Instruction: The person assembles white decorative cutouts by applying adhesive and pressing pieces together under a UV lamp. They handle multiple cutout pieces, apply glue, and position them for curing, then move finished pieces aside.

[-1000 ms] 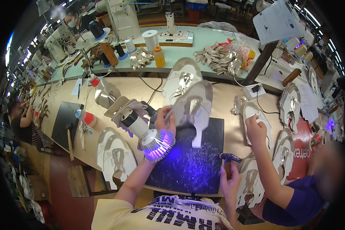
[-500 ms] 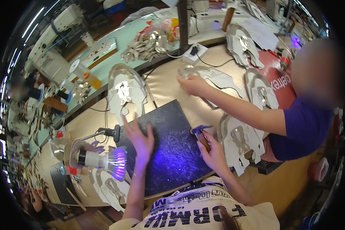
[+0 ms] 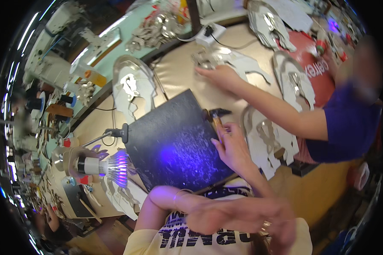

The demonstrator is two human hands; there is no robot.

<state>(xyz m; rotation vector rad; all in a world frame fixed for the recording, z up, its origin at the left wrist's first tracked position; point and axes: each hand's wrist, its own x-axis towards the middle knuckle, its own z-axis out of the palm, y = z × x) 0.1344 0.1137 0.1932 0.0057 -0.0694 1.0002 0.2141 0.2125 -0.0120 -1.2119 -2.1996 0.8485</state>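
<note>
My right hand [image 3: 234, 151] is wrapped round the wooden handle of a small hammer [image 3: 218, 126]. Its dark head lies by the right edge of a scuffed black board [image 3: 157, 119]. Close to the camera and across my body, my left hand [image 3: 247, 221] is raised, smeared by motion, with a ring showing; its fingers are too blurred to read. Beyond the board's far left corner lies a stack of white and silver shoe upper pieces [image 3: 134, 91]. More such cut pieces [image 3: 264, 136] lie right of my right hand.
A lamp bulb [image 3: 115, 168] at the board's left casts violet light on it. On the right, a co-worker's arm [image 3: 264, 93] reaches over the gold-coloured table [image 3: 174, 78], the hand at a silvery piece. A white power strip [image 3: 210, 34] with a cord stands at the back.
My left hand has come off the board's far left area, back toward my body and to the right. My right hand and the hammer have shifted slightly. The view has tilted a little.
</note>
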